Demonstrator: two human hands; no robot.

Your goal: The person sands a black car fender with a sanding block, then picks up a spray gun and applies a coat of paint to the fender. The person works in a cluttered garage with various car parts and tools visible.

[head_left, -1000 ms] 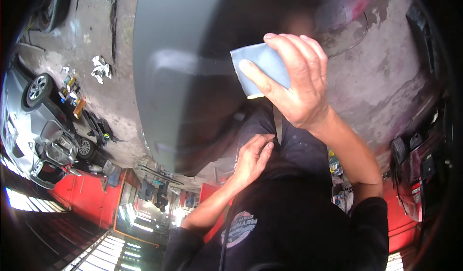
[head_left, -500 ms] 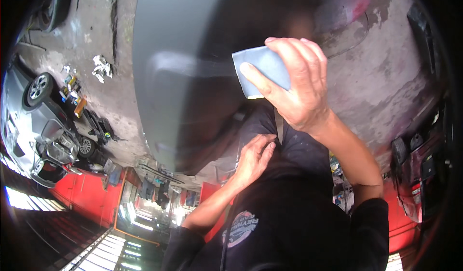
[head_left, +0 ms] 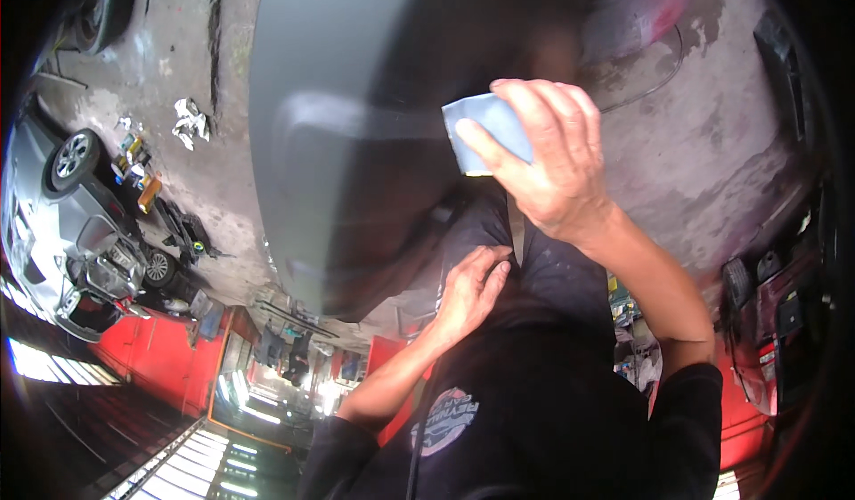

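My right hand (head_left: 557, 162) is closed round a light blue-grey rectangular sanding pad (head_left: 494, 130). My thumb lies across its face, the fingers reach over its far side, and a thin yellowish edge shows below. The pad is over the dark right part of a large, smooth grey car body panel (head_left: 303, 179). Whether the pad touches the panel cannot be made out. Against my dark trousers, near my waist, my left hand (head_left: 476, 291) holds nothing; its fingers are loosely bent, with the thumb apart.
A silver car (head_left: 62, 224) with its front opened up stands at the left. Near it lie bottles and tools (head_left: 138, 175) and a crumpled white sheet (head_left: 190, 124) on the concrete floor. A thin hose (head_left: 655, 86) curves at upper right. A dark red car part (head_left: 757, 349) is at right.
My right hand, with the sanding pad in it, has shifted slightly to the right, and the pad's tilt has changed a little. My left hand stays where it was.
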